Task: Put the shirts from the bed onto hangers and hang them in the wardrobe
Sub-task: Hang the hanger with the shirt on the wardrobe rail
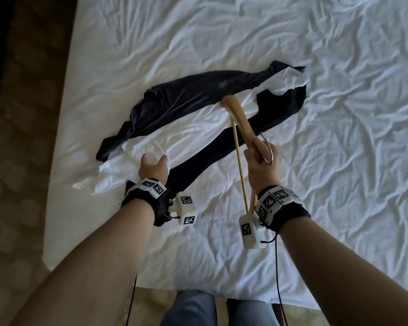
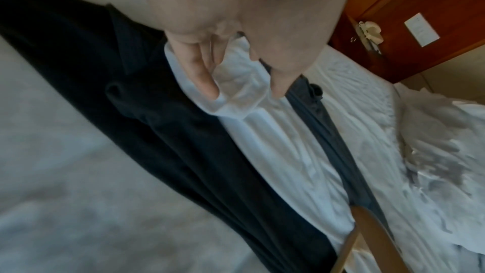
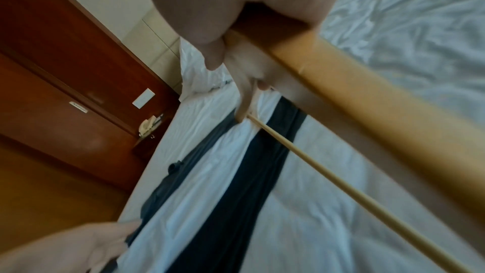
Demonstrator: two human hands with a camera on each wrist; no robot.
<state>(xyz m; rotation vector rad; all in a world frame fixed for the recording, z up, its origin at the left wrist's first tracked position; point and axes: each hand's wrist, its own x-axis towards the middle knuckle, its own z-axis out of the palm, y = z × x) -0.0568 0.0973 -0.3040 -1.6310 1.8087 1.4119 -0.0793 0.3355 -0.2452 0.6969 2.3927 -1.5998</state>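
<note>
My left hand [image 1: 154,169] pinches soft white shirt [image 2: 273,144] cloth between curled fingers [image 2: 202,74]; one dark shirt [image 1: 186,97] lies beyond. My right hand [image 1: 263,168] grips one smooth wooden hanger [image 1: 239,121], its metal hook [image 1: 269,149] beside the knuckles.

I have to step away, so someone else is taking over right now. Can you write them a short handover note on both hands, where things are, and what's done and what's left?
Left hand: gripping the near edge of the white shirt on the bed.
Right hand: holding the wooden hanger above the bed, its far end over the shirts.
Dark shirt lies on the bed too, partly under the white one.
Done: hanger picked up.
Left: neither shirt is on a hanger yet; dress both and hang them in the wardrobe.
</note>
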